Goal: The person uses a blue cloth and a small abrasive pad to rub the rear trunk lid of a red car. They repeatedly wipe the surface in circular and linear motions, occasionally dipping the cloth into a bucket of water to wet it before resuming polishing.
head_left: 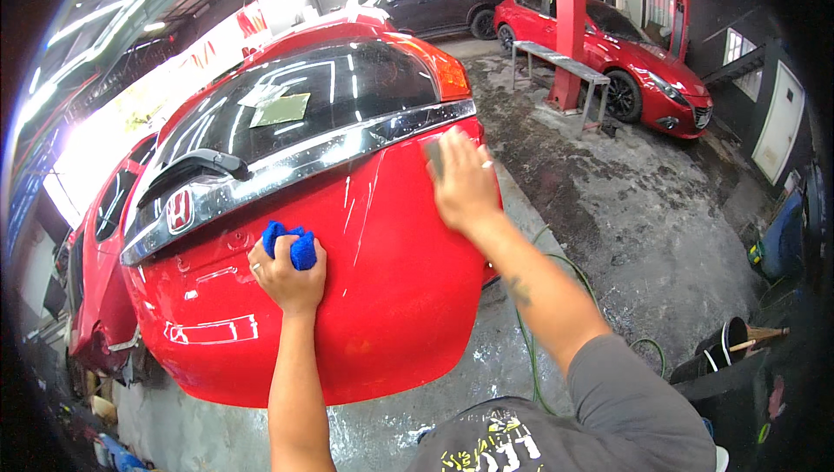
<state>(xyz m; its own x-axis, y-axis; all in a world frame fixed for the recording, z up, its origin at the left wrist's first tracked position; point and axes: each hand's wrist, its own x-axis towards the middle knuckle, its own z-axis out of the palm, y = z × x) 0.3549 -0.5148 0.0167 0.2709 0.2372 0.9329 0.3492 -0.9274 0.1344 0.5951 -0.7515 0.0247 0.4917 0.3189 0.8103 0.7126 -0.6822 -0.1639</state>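
My left hand (288, 279) is closed around a bunched blue cloth (300, 248) and rests against the red tailgate (391, 289), below the chrome trim strip (321, 156). Near the tailgate's upper right corner is my right hand (465, 183), slightly blurred. Its fingers press a small dark grey pad (433, 159) to the red paint; only the pad's left edge shows, the rest lying beneath the fingers. Pale streaks run down the paint between my hands. Above the trim are the rear wiper (195, 168) and the dark rear window (347, 81), with a paper label (281, 110) on the glass.
A green hose (569, 262) lies on the wet concrete floor to the right. Beyond it stand a metal bench (560, 62), a red post (569, 29) and another red car (647, 72). A black bucket (735, 333) sits at the lower right.
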